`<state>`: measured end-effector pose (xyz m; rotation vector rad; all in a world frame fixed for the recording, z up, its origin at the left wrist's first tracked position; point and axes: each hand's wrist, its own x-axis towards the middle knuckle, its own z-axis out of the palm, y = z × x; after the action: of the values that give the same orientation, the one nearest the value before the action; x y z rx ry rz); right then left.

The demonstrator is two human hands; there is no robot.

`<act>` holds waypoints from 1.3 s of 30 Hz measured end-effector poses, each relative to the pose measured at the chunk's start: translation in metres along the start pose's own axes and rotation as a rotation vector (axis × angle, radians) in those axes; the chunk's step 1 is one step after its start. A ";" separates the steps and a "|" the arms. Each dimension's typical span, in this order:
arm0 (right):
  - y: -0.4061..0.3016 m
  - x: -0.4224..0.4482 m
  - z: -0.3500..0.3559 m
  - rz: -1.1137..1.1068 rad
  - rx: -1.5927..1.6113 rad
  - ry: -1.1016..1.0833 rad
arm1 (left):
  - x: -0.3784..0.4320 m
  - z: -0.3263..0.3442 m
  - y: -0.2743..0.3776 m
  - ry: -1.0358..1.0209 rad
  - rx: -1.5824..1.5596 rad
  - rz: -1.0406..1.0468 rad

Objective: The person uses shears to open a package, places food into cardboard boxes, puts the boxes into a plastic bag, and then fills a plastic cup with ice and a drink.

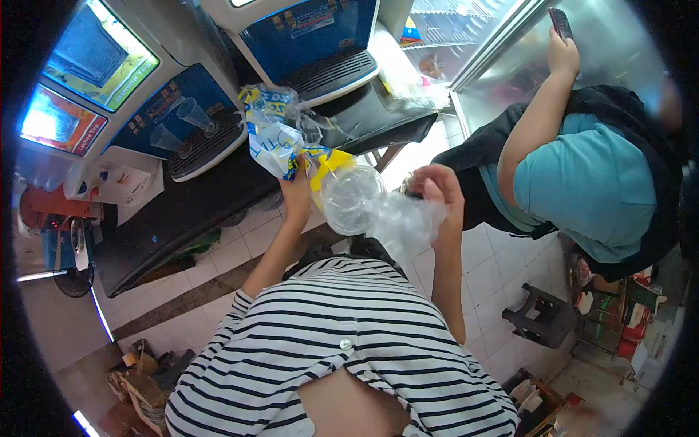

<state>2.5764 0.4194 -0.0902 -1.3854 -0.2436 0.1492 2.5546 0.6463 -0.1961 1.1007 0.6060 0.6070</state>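
My left hand (296,191) is closed around a crumpled clear plastic sleeve (273,145) with blue and yellow print. Clear plastic cups (352,199) show at the sleeve's near end, their round side towards me. On the right, my right hand (445,202) is at the loose clear plastic (407,221) beyond the cups; its fingers are bent, and how firmly they grip is unclear. Two clear cups stand on the drip tray (210,142) of the left drink dispenser, one of them the nearer cup (165,139).
A second dispenser's drip tray (333,76) is ahead, above a black-covered counter (202,218). At the right, a person in a teal shirt (587,180) holds a phone (560,24) beside an open refrigerator (453,27). A dark plastic stool (538,316) stands on the tiled floor.
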 end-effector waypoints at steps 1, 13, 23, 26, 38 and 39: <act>-0.007 0.005 0.010 0.031 0.044 -0.018 | -0.001 -0.004 -0.001 -0.055 0.080 0.030; 0.006 0.005 0.037 -0.161 -0.445 0.204 | -0.016 -0.003 0.041 -0.586 0.281 0.098; 0.021 -0.014 0.038 -0.604 -0.479 0.000 | -0.016 -0.019 0.054 -1.234 0.162 0.109; 0.007 -0.012 0.035 -0.559 -0.383 -0.228 | -0.026 -0.024 0.063 -0.801 0.420 -0.172; 0.027 -0.027 0.012 0.354 0.252 -0.353 | -0.066 -0.004 0.107 -1.288 0.703 -0.499; 0.042 -0.030 0.005 0.374 0.144 -0.300 | -0.065 -0.004 0.101 -1.321 0.650 -0.515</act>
<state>2.5480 0.4248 -0.1326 -1.2508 -0.2146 0.6758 2.4921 0.6359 -0.0944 1.5737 -0.1345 -0.8320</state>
